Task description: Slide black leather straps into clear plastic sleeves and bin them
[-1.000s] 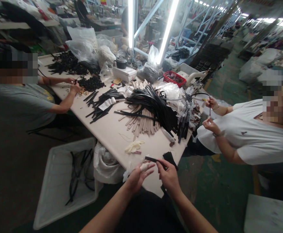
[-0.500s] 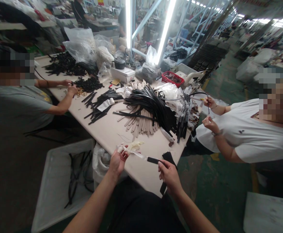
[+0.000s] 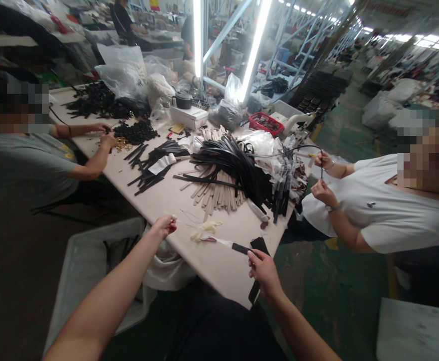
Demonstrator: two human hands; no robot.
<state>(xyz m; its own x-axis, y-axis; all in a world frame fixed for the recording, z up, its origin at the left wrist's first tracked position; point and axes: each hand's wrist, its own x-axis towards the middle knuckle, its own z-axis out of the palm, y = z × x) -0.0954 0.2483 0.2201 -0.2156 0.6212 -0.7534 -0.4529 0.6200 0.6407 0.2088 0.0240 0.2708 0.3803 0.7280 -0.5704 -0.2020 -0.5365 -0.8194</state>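
My right hand [image 3: 263, 271] is closed on the near end of a flat black strip [image 3: 240, 248], held over the table's near corner. White wrapping [image 3: 223, 241] covers the strip's far end and reaches a crumpled pale-yellow piece [image 3: 206, 230] of thin material. My left hand [image 3: 164, 226] is at the table's left edge, apart from the strip, with its fingertips pinched together. Something small and whitish shows at those fingertips, and a faint thin line runs from them toward the yellow piece; what it is I cannot make out. Beside my right hand lies a dark flat object [image 3: 259, 244], partly hidden.
Black straps [image 3: 238, 160] and beige strips [image 3: 219, 195] are heaped mid-table [image 3: 159, 200]. A white bin [image 3: 72, 265] stands below at left. One co-worker [image 3: 91, 165] handles small parts at left; another [image 3: 340, 200] holds a black cord at right. A red basket [image 3: 266, 123] sits farther back.
My left hand has let go of the white and yellow wrapping and moved left and up to the table edge. My right hand keeps hold of the black strip, nearly still.
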